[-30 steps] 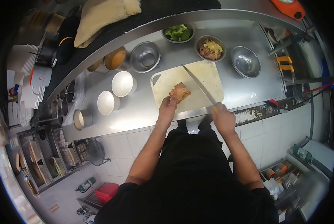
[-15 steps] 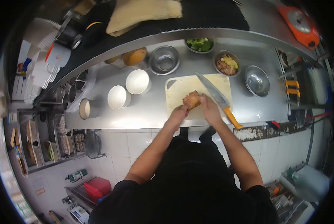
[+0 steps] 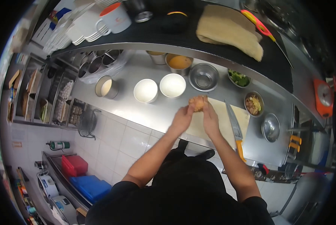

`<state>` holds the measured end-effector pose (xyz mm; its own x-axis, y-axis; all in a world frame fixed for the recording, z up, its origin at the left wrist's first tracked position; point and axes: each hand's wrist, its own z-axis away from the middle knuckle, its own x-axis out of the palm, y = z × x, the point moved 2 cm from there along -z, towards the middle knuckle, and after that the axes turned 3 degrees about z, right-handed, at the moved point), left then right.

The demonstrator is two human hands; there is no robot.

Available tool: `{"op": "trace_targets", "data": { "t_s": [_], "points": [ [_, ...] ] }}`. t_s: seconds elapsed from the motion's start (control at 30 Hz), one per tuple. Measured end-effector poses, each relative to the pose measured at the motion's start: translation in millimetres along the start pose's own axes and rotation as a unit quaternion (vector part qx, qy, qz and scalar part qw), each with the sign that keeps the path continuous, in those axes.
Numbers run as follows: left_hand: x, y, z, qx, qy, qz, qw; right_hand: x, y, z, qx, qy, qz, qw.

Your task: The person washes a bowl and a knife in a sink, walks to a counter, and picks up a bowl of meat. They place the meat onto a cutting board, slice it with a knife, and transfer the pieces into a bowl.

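Note:
Between my two hands is an orange-brown clump of sliced cooked meat [image 3: 198, 102]. My left hand [image 3: 183, 118] grips it from the left, while my right hand [image 3: 210, 116] closes on its right side. The clump is held over the upper left part of a white cutting board [image 3: 224, 116]. To the right on the board lies a knife [image 3: 234, 125] with a yellow handle, blade pointing away from me. Two white bowls [image 3: 173, 85] [image 3: 145, 91] stand left of the meat, and a metal bowl [image 3: 204, 77] sits just beyond it.
Along the back are a pot of orange liquid [image 3: 179, 63] and a bowl of green leaves [image 3: 239, 78]. At right stand a bowl of mixed toppings [image 3: 254, 104] and a metal bowl [image 3: 270, 128]. A metal shelf [image 3: 168, 47] overhangs the counter's back. A metal cup [image 3: 106, 87] stands left.
My hands have lifted the meat from the middle of the board toward its upper left edge, nearer the white bowls. The camera view has turned to the left.

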<state>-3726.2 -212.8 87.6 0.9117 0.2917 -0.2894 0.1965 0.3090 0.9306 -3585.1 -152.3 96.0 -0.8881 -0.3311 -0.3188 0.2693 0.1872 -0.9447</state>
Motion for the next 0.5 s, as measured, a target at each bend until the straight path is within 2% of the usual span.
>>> {"op": "trace_targets", "data": {
  "t_s": [0.03, 0.1, 0.2, 0.3, 0.4, 0.5],
  "points": [
    [-19.5, 8.7, -7.0, 0.018, 0.047, -0.023, 0.998, 15.1, -6.7, -18.1, 0.005, -0.018, 0.007, 1.0],
    [-57.9, 21.1, -27.3, -0.013, 0.08, -0.05, 0.995, 44.2, -18.5, -57.9, 0.016, -0.05, 0.023, 0.998],
    [-103.4, 6.4, -72.5, -0.126, 0.095, -0.077, 0.985, 79.5, -28.9, -111.0, 0.103, -0.126, 0.062, 0.985],
    [-125.4, -15.6, -107.9, -0.211, 0.035, 0.001, 0.977, 125.0, 22.3, -158.0, 0.157, -0.157, 0.077, 0.972],
    [-126.6, -17.1, -122.9, -0.279, -0.026, 0.066, 0.958, 132.3, 5.3, -165.9, 0.249, -0.146, 0.109, 0.951],
    [-122.7, -26.0, -136.1, -0.317, -0.109, 0.102, 0.937, 126.3, -7.2, -171.3, 0.267, -0.261, 0.106, 0.922]
  ]
}}
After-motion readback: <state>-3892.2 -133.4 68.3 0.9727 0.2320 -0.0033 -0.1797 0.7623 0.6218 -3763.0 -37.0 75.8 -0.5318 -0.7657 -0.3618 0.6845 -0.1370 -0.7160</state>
